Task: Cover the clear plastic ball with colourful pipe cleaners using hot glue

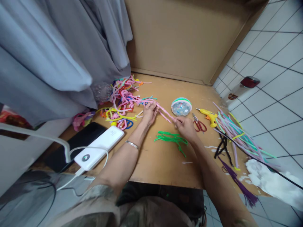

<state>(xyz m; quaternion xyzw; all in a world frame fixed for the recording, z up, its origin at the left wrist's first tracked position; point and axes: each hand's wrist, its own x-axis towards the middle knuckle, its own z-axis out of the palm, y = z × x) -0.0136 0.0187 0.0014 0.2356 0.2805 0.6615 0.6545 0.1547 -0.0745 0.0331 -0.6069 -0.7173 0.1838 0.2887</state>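
Pink pipe cleaners (163,111) stretch between my two hands above the middle of the table. My left hand (150,112) is closed around them near the big tangle. At their right end, my right hand (186,126) pinches a pink strand. A bundle of green pipe cleaners (171,137) lies on the table just below my hands. To the left spreads a tangled heap of pink, yellow, blue and orange pipe cleaners (124,97). Beyond my right hand sits a round tin (181,107) with small bits in it.
Red-handled pliers (200,125) and a yellow glue gun (209,117) lie right of the tin. Farther right are loose pastel pipe cleaners (233,129), a purple tassel (239,183) and white stuffing (272,179). A white power bank (99,148) with a cable rests at left. Grey curtain (59,47) hangs there.
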